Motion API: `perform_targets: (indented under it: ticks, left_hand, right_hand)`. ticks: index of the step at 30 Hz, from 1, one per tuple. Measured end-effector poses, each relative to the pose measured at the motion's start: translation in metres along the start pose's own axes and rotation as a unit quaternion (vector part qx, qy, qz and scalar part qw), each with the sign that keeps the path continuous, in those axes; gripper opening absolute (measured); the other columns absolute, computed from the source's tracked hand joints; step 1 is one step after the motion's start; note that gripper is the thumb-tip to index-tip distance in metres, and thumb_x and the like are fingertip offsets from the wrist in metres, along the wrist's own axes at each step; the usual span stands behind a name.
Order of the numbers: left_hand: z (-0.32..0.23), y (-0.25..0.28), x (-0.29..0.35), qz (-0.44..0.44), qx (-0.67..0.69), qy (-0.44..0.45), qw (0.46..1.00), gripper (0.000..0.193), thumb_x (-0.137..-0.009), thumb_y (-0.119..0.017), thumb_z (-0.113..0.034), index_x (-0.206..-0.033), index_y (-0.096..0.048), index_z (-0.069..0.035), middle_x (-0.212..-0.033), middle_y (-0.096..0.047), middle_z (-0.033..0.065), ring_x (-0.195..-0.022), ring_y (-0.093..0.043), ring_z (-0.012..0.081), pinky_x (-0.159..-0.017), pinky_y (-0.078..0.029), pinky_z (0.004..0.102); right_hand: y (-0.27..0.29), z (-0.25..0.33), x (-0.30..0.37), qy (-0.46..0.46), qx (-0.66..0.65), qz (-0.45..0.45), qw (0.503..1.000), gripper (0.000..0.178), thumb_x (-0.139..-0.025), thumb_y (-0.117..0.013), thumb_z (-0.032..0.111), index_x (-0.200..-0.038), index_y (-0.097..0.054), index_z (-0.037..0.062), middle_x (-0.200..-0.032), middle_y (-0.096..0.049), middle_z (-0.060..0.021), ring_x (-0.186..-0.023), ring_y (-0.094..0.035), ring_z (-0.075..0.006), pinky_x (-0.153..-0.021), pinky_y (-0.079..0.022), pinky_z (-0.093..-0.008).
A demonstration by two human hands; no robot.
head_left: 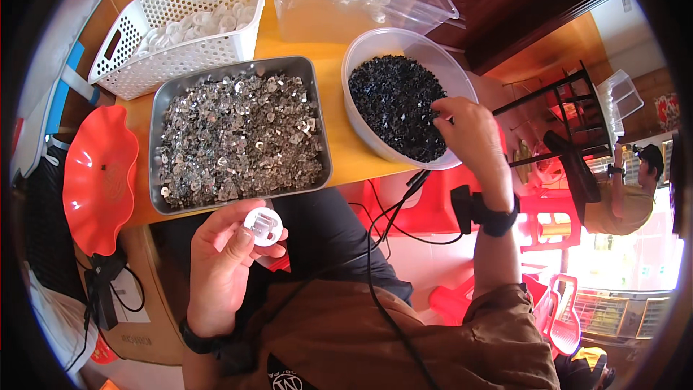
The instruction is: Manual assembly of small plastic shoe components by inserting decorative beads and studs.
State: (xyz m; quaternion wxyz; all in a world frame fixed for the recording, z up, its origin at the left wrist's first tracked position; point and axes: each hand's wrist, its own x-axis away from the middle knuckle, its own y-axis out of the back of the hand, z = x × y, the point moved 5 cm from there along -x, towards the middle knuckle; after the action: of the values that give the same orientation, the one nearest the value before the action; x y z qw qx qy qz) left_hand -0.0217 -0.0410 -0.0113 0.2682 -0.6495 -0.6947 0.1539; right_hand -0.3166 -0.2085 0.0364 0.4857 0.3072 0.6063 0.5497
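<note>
My left hand [225,260] is closed on a round white plastic part [262,227], held between thumb and fingers just in front of the tray's near edge. Its upturned side shows a clear or shiny middle. A grey metal tray [249,202] full of small shiny metal and clear pieces lies beyond it. My right hand [468,128] reaches over the right rim of a round translucent tub [355,110]. Its thumb and fingertips are pinched together above the small black pieces [397,105] in the tub. Whatever lies between those fingertips is too small or hidden to make out.
A white perforated basket [184,58] of pale round parts and a clear plastic box [346,18] stand behind on the yellow table [336,152]. Left is a red wavy-edged dish [101,180]. Black cables [372,245] run across my lap. Another person [624,198] is at the far right.
</note>
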Motion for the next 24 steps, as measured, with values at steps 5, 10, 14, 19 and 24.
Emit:
perform_targets:
  ticks: [5,10,14,19,24]
  left_hand:
    - [0.002,0.003,0.001,0.012,-0.001,0.02,1.0,0.037,-0.085,-0.065,-0.021,-0.114,-0.056,0.0,-0.094,-0.063,0.0133,-0.084,-0.064,0.022,-0.064,-0.056,0.0332]
    - [0.003,0.006,0.001,0.012,0.01,0.031,0.999,0.034,-0.085,-0.064,-0.019,-0.114,-0.056,-0.001,-0.094,-0.063,0.013,-0.082,-0.064,0.0208,-0.062,-0.055,0.0318]
    - [0.004,0.005,0.0,0.001,0.003,0.023,1.0,0.034,-0.085,-0.064,-0.018,-0.114,-0.056,-0.001,-0.094,-0.063,0.0128,-0.082,-0.064,0.0204,-0.063,-0.054,0.0305]
    - [0.003,-0.001,-0.002,-0.004,0.011,0.02,1.0,0.036,-0.086,-0.063,-0.017,-0.116,-0.055,-0.001,-0.093,-0.063,0.0122,-0.082,-0.064,0.0197,-0.064,-0.054,0.0295]
    - [0.0,-0.006,0.002,0.002,0.0,0.043,0.999,0.034,-0.088,-0.06,-0.018,-0.117,-0.054,-0.002,-0.093,-0.062,0.0124,-0.076,-0.062,0.0181,-0.06,-0.052,0.0279]
  right_hand:
    - [-0.042,0.004,-0.011,0.007,0.068,0.075,0.995,0.023,-0.073,-0.061,0.009,-0.095,-0.067,0.0079,-0.086,-0.065,-0.0127,-0.083,-0.061,-0.0333,-0.074,-0.048,-0.0417]
    - [-0.041,0.011,-0.018,-0.061,0.062,0.206,0.975,0.013,-0.069,-0.065,0.008,-0.081,-0.069,0.0083,-0.08,-0.066,-0.0103,-0.077,-0.063,-0.0303,-0.07,-0.049,-0.0397]
    - [-0.035,-0.013,-0.016,-0.064,-0.106,0.091,0.988,0.014,-0.067,-0.067,0.006,-0.081,-0.069,0.0074,-0.076,-0.067,-0.0082,-0.067,-0.062,-0.0234,-0.066,-0.05,-0.0335]
    - [-0.024,-0.017,-0.011,-0.083,-0.255,0.03,0.963,0.017,-0.069,-0.068,0.003,-0.086,-0.069,0.0051,-0.072,-0.065,0.0004,-0.057,-0.052,-0.0052,-0.053,-0.044,-0.0218]
    - [-0.007,0.013,-0.003,-0.131,-0.422,0.023,0.897,0.019,-0.071,-0.066,0.0,-0.09,-0.067,0.0034,-0.074,-0.065,-0.0012,-0.054,-0.054,-0.005,-0.049,-0.042,-0.0202]
